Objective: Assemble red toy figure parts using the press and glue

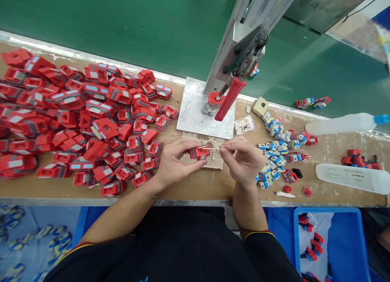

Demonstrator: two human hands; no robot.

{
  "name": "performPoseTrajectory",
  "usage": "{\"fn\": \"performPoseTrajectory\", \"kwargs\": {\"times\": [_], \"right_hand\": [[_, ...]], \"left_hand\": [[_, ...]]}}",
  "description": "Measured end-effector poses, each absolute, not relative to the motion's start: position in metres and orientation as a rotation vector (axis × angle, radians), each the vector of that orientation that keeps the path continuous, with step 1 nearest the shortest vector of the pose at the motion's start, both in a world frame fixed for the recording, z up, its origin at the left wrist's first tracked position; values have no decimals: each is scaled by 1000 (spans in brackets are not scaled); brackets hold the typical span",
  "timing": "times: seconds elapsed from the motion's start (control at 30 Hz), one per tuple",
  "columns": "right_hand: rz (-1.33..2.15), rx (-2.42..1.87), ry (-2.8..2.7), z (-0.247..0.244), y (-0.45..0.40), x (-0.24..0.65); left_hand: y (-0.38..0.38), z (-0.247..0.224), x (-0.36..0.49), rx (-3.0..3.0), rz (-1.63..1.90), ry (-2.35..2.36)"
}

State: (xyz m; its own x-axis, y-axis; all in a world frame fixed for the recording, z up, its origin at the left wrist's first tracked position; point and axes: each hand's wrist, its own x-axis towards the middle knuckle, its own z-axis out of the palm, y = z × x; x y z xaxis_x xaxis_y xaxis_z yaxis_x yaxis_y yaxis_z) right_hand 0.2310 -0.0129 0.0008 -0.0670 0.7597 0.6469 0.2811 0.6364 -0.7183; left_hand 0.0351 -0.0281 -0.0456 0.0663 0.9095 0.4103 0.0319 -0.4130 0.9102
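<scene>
My left hand (175,162) is closed on a small red and grey plastic toy part (199,153), pinched between thumb and fingers. Between the thumb and forefinger of my right hand (245,159) is a cotton swab (215,148), held level. Its far end meets the top of the red part; the tip itself is too small to make out. Below both hands lies a stack of pale, ridged card (215,164). Just beyond them a metal base plate (190,111) carries a hand press with a red handle (230,98), and another red part (215,97) sits under its plunger.
A large heap of red parts (100,128) covers the left of the bench. To the right are a bag of cotton swabs (244,124), many white and blue pieces (274,160), and two plastic bottles (341,123). Blue trays (347,245) stand below the bench's front edge.
</scene>
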Motion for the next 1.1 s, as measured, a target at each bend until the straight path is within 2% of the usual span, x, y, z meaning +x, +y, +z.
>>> {"fn": "performPoseTrajectory", "kwargs": {"times": [0.33,0.57,0.87,1.1], "right_hand": [[424,-935,-1672,5,-12,253],[477,-1185,-2030,-14,-2,265],[583,-1004,-1515,-1,-11,247],[693,-883,-1533,-9,-14,225]], "left_hand": [[-25,-42,31,1704,1472,1110],[-23,-41,29,1682,1395,1219],[-24,-43,30,1728,1371,1167],[-25,-43,31,1712,1390,1120]]}}
